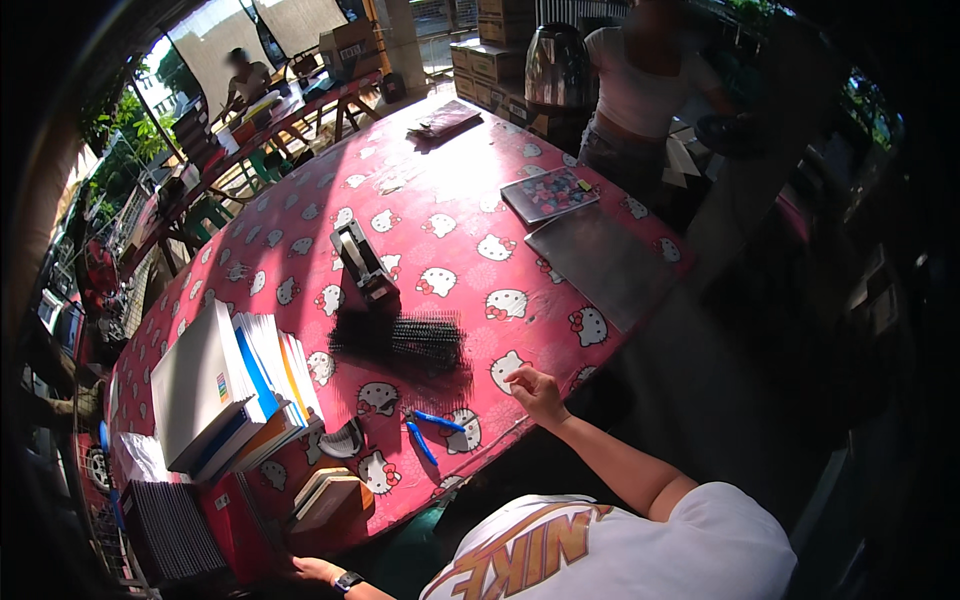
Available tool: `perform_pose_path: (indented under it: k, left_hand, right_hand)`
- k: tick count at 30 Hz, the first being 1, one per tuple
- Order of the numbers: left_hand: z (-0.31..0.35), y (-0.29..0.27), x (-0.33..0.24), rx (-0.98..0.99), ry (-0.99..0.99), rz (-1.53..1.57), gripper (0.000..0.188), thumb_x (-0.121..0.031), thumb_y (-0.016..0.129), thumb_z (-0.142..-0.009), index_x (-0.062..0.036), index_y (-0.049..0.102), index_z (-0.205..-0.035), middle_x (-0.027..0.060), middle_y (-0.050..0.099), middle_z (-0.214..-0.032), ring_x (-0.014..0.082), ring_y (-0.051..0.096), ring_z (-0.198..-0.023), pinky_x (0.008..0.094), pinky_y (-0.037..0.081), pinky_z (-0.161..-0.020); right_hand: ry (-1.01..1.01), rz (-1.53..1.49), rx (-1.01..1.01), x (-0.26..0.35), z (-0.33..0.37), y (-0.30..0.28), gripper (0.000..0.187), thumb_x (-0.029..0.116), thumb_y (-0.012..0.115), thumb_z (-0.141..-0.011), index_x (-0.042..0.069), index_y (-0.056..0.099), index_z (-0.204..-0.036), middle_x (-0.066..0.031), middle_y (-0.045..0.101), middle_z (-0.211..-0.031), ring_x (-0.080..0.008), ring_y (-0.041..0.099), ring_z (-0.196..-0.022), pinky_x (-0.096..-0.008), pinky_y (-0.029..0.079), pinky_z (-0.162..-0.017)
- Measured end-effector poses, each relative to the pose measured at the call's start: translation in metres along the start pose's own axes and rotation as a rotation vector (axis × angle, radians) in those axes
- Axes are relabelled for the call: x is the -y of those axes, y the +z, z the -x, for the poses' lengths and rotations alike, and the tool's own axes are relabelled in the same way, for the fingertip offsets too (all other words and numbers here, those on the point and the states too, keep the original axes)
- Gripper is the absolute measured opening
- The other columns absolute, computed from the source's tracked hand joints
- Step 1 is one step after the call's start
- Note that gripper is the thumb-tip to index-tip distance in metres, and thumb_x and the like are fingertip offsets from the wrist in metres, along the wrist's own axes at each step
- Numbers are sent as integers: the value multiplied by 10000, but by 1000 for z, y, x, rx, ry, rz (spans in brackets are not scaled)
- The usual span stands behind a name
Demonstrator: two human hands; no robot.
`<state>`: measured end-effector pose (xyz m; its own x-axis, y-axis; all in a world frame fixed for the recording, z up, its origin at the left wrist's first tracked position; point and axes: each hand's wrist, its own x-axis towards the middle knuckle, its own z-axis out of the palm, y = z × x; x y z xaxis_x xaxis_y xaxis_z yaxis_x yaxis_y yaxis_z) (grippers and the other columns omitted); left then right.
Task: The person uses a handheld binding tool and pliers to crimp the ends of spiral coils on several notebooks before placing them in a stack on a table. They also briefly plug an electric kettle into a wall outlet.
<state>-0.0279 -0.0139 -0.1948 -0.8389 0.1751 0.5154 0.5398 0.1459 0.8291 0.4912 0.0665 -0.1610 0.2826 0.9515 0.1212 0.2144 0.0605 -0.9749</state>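
My left hand, with a black watch on its wrist, is at the near left table edge. Its fingers stretch toward a red-covered book; contact is unclear in the shadow. Over the near right table edge is my right hand, its fingers curled together with nothing visible in them. Blue-handled pliers lie spread on the pink table cover, left of that hand. Beyond them is a pile of black binding coils, beside a black tape dispenser. A brown block-like stack sits near my left hand.
Stacked books and papers and spiral-bound notebooks crowd the left side. Clear plastic sheets and a floral notebook lie at the right. A person stands beyond the table; another sits far left. Boxes are behind.
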Motion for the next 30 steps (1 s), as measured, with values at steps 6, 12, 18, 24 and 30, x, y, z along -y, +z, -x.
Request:
perform_pose_path:
  k: [6, 12, 18, 24, 30]
  left_hand:
    - [38, 5, -226, 275, 546, 232, 251, -77, 491, -847, 6, 476, -1083, 165, 488, -1129, 262, 462, -1081, 389, 352, -942]
    - [100, 105, -297, 794, 382, 834, 191, -77, 515, -820, -38, 496, -1006, 109, 510, -1022, 220, 473, -993, 368, 372, -886]
    - [124, 184, -383, 1281, 289, 996, 89, -47, 510, -838, -17, 571, -896, 77, 568, -924, 152, 526, -835, 252, 407, -720]
    - [164, 339, -480, 1480, 58, 974, 247, -250, 458, -910, -58, 603, -965, 65, 628, -989, 160, 567, -957, 316, 397, -830]
    - [203, 393, -565, 1446, 123, 861, 278, -261, 473, -906, -39, 572, -1040, 79, 613, -1042, 161, 563, -986, 314, 395, -859]
  right_hand:
    - [1, -57, -186, 27, -26, -43, 92, 40, 550, -784, 36, 596, -864, -25, 591, -700, -51, 538, -614, -219, 444, -563]
    - [-154, 156, -292, 43, -26, -89, 104, 44, 533, -819, 42, 583, -911, 8, 566, -719, -66, 545, -675, -220, 439, -601]
    - [-189, 69, -669, 68, -6, -176, 109, 96, 513, -860, 43, 575, -933, 10, 559, -804, -59, 525, -700, -197, 424, -647]
    - [-132, -58, -1054, 84, -35, -278, 128, 117, 526, -844, 50, 583, -937, -8, 565, -814, -52, 528, -705, -193, 442, -642]
    - [-94, -427, -69, 127, -98, -230, 126, 58, 557, -791, 21, 588, -908, -51, 579, -785, -111, 569, -713, -224, 454, -651]
